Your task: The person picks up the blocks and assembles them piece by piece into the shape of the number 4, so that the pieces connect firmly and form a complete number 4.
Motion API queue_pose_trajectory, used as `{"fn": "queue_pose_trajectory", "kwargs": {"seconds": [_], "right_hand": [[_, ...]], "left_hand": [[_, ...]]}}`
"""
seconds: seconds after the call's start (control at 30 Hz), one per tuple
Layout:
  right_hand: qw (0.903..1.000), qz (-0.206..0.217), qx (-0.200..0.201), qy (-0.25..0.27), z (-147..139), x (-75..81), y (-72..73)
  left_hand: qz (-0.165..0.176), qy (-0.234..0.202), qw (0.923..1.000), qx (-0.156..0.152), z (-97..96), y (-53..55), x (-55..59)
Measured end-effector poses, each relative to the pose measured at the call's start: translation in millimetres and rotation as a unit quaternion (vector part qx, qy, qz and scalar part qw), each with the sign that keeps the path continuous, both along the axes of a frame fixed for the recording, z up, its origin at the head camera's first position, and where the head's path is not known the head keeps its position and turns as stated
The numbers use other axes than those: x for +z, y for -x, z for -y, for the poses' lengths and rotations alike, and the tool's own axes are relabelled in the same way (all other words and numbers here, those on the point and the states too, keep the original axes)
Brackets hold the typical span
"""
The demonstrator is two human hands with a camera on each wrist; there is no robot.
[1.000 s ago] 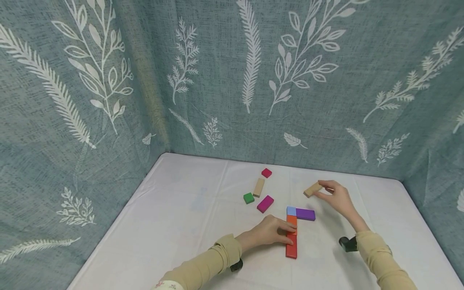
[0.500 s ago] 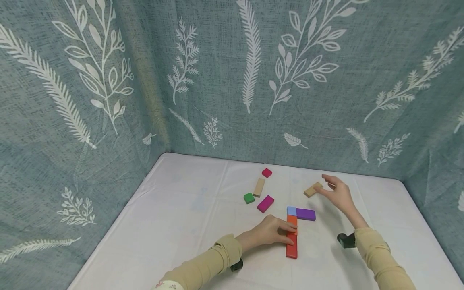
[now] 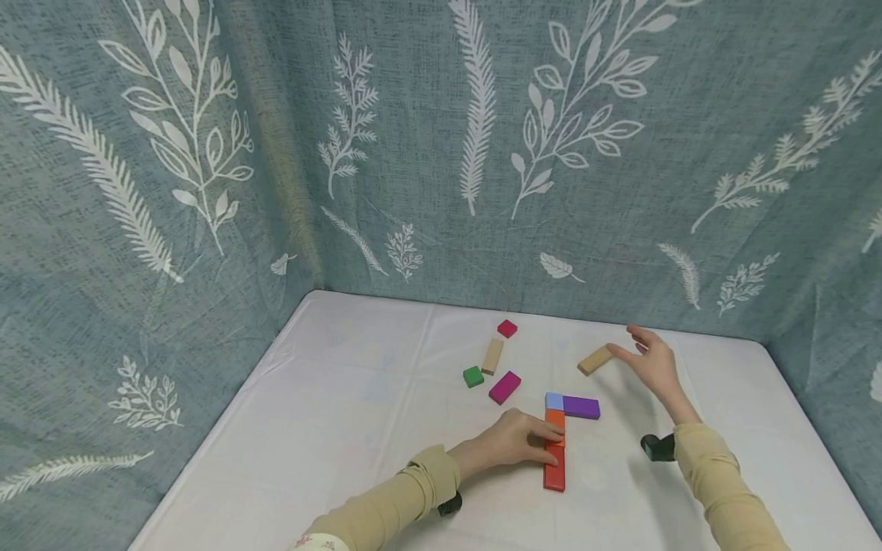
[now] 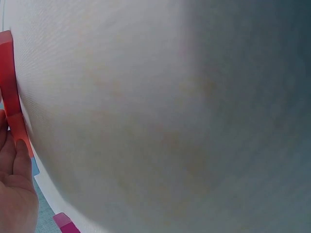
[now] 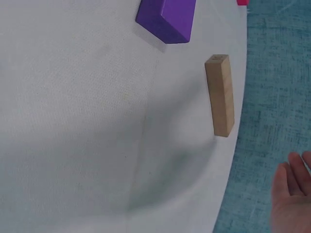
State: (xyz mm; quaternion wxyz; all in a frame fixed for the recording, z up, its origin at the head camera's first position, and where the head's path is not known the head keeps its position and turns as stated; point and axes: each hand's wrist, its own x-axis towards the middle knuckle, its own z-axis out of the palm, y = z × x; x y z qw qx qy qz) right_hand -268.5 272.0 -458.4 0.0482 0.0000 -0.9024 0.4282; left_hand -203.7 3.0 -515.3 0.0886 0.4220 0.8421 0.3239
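Observation:
In the head view a red block point(image 3: 554, 476), an orange block point(image 3: 555, 419) and a light blue block point(image 3: 554, 401) stand end to end in a column. A purple block point(image 3: 581, 407) extends right from the blue one. My left hand point(image 3: 513, 440) rests on the column, fingers across the orange block and thumb on the red. My right hand point(image 3: 654, 370) is raised with thumb and fingers spread, holding nothing. Just left of its thumb lies a plain wooden block point(image 3: 595, 360), which stands apart from the hand in the right wrist view.
Behind the column lie a magenta block point(image 3: 505, 388), a small green block point(image 3: 473, 376), another plain wooden block point(image 3: 492, 357) and a small crimson block point(image 3: 507, 328). A patterned teal curtain point(image 3: 427, 153) borders the white-covered table point(image 3: 344, 398) at the back and sides.
My right hand has let go of the plain wooden block, spread its fingers and drawn back to the right. The block stays on the table. My left hand has not moved.

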Motion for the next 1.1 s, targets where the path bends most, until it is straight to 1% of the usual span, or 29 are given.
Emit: {"fn": "queue_pose_trajectory", "kwargs": {"seconds": [0.17,0.33,0.57,0.73,0.87,0.97,1.07,1.1], "right_hand": [[0.9999,0.009,-0.009,0.006,-1.0,-2.9,2.8],[0.9993,0.031,-0.013,0.017,-0.3,-8.9,4.6],[0.9975,0.064,-0.004,0.029,4.6,-16.6,3.9],[0.9959,0.091,-0.007,0.000,7.9,-22.7,4.3],[0.9943,0.104,-0.009,-0.019,10.8,-28.3,4.3],[0.9938,0.108,-0.009,-0.025,13.4,-32.1,3.7],[0.9934,0.110,-0.007,-0.030,16.0,-35.1,2.5],[0.9936,0.109,-0.007,-0.030,16.7,-36.4,2.0]], "left_hand": [[-0.004,0.000,1.0000,0.000,1.1,0.1,0.9],[-0.009,0.003,1.0000,0.000,1.4,0.4,0.5],[0.004,0.005,1.0000,-0.003,1.8,0.7,0.3],[-0.001,0.004,1.0000,-0.005,2.3,0.2,1.6],[-0.005,0.004,1.0000,-0.003,2.6,-0.4,2.3],[-0.005,0.005,1.0000,-0.001,2.8,-0.5,1.8],[0.006,0.007,1.0000,0.000,3.0,-0.5,1.4],[0.004,0.008,1.0000,0.000,3.0,-0.4,0.6]]}}
